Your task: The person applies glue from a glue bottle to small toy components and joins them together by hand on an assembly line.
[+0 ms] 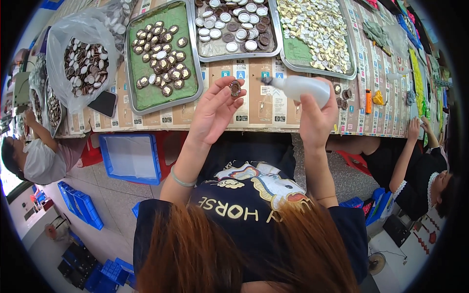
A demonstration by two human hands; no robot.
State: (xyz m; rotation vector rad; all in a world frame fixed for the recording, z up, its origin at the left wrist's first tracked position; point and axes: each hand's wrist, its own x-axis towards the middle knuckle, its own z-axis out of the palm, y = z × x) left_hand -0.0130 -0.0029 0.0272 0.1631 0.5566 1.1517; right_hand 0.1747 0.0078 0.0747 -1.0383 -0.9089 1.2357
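My left hand (215,108) pinches a small brown round piece with a scalloped rim (235,88) between thumb and fingers, above the table's near edge. To the right, my right hand (317,115) is wrapped around a white squeeze bottle (305,88). The bottle lies tilted in the air, its dark narrow tip toward the brown piece but apart from it. Beyond my left hand, a metal tray lined in green (146,101) bears many brown round pieces with pale centres. Some loose brown pieces (345,94) lie on the table just right of the bottle.
Behind are a tray of brown and white discs (215,58) and a tray of small gold-and-white pieces (293,51). At left lie a filled plastic bag (53,46) and a black phone (103,103); at right, an orange lighter (368,101). People sit on both sides.
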